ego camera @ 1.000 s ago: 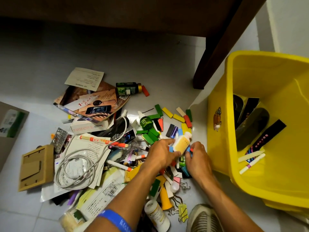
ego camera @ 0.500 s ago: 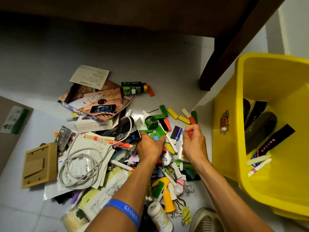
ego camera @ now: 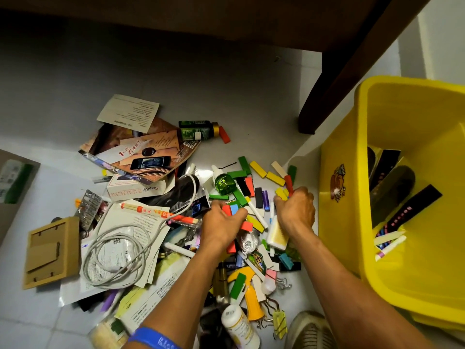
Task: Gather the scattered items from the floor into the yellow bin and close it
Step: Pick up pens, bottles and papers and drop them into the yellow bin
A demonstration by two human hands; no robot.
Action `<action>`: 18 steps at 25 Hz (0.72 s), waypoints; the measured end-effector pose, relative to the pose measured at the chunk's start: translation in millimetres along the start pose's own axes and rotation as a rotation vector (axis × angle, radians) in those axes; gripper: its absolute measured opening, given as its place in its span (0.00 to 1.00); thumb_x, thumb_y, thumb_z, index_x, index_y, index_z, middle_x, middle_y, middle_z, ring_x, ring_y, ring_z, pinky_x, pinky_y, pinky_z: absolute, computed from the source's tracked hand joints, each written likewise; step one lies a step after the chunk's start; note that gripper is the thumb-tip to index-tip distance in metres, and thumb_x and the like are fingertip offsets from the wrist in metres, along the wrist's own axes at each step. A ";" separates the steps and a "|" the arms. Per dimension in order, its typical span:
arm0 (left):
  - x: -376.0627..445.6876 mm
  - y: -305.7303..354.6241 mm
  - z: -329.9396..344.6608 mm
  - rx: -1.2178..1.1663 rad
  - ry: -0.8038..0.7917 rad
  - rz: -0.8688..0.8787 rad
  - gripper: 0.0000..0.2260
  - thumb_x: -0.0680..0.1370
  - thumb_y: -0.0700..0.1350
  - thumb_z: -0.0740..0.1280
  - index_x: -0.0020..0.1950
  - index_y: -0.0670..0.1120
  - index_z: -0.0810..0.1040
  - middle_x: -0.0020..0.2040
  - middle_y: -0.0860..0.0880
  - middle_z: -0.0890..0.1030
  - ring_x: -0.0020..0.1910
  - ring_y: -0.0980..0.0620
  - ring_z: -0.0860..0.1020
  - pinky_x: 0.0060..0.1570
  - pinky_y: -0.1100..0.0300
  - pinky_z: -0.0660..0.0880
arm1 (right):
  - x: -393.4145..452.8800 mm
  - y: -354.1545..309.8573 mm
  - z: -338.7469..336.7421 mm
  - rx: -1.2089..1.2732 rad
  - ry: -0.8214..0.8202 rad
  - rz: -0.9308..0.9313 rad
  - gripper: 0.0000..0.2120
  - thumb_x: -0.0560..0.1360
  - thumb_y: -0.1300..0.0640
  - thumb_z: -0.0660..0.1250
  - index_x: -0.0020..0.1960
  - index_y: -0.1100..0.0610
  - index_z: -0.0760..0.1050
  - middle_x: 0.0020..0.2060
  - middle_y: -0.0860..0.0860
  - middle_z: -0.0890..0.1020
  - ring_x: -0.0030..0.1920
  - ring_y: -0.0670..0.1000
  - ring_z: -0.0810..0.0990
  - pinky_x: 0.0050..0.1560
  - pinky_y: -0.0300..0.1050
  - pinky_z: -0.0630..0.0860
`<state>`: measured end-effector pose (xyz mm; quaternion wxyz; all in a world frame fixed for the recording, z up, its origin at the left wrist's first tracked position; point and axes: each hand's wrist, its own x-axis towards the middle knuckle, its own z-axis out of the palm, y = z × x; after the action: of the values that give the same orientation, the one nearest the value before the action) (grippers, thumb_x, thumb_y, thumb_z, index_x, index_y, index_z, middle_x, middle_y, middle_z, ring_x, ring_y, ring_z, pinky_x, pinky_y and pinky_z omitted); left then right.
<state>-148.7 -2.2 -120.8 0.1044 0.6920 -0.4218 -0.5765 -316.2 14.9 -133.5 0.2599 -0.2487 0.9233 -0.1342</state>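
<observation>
A heap of small items covers the floor: coloured domino blocks (ego camera: pixel 259 170), a green bottle (ego camera: pixel 222 182), papers and a white cable (ego camera: pixel 118 250). My left hand (ego camera: pixel 221 225) grips a bunch of red, blue and green blocks in the middle of the heap. My right hand (ego camera: pixel 297 210) grips yellow and red blocks and a small yellow-white bottle (ego camera: pixel 276 233) under its palm. The open yellow bin (ego camera: pixel 337 222) stands tilted just right of my right hand, with dark strips and white sticks inside.
A dark wooden table leg (ego camera: pixel 324 96) stands behind the bin. A cardboard frame (ego camera: pixel 50 250) and a magazine (ego camera: pixel 141 152) lie to the left. My shoe (ego camera: pixel 309 331) and a white bottle (ego camera: pixel 239 326) lie at the bottom edge.
Both hands moved from near the small bottle up into the block pile and closed on handfuls of blocks. The right hand shifted slightly right toward the bin.
</observation>
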 end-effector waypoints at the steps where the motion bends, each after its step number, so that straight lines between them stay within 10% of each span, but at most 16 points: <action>1: -3.5 -1.5 -1.0 -0.139 -0.055 -0.024 0.20 0.68 0.55 0.73 0.55 0.50 0.72 0.40 0.48 0.85 0.39 0.47 0.84 0.42 0.49 0.82 | -2.3 2.7 1.4 -0.017 0.008 -0.013 0.21 0.75 0.48 0.71 0.59 0.60 0.70 0.55 0.57 0.74 0.50 0.57 0.78 0.39 0.45 0.70; 8: -19.8 8.4 -5.4 -0.559 -0.267 -0.082 0.08 0.75 0.47 0.71 0.47 0.45 0.76 0.31 0.48 0.77 0.26 0.54 0.72 0.22 0.66 0.68 | -17.2 8.3 -0.3 0.024 -0.013 -0.156 0.17 0.79 0.52 0.63 0.64 0.59 0.65 0.50 0.55 0.79 0.44 0.55 0.79 0.37 0.45 0.72; 18: -95.9 67.1 -9.3 -0.768 -0.548 -0.055 0.18 0.70 0.49 0.67 0.55 0.38 0.75 0.37 0.41 0.79 0.27 0.53 0.75 0.18 0.69 0.66 | -104.2 -14.9 -95.8 1.657 -0.596 0.245 0.15 0.73 0.57 0.59 0.53 0.63 0.78 0.31 0.56 0.75 0.27 0.51 0.71 0.30 0.44 0.71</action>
<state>-169.6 20.3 -7.5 0.2223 0.4368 -0.1717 -0.8546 -285.6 68.9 -5.5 0.5985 0.0954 0.4437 -0.6602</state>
